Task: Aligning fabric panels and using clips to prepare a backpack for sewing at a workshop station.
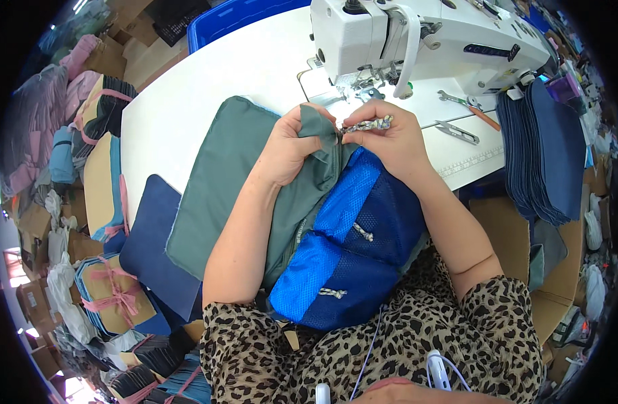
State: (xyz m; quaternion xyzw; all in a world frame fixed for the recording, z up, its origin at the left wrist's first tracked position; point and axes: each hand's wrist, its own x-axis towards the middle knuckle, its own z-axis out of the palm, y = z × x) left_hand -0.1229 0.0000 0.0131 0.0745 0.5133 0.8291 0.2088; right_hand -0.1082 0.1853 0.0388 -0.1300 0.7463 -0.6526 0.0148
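Observation:
My left hand (288, 148) is closed on a folded edge of a green fabric piece (218, 165), which hangs over the table edge toward my lap. My right hand (395, 138) pinches a patterned cord zipper pull (369, 124) close beside my left fingertips. A zipper seems to run along the green edge there, though fingers partly hide it. Joined to the green piece, bright blue and navy mesh pockets (332, 269) rest on my lap. Two short cord pulls (332, 293) show on those pockets.
Just beyond my hands stands a white sewing machine (352, 47) on a white table (167, 111). At right lie a wrench (457, 99), thread snips (457, 131), a ruler (470, 163) and a stack of navy panels (541, 155). Tied bundles (113, 293) sit at left; a cardboard box (558, 296) stands right.

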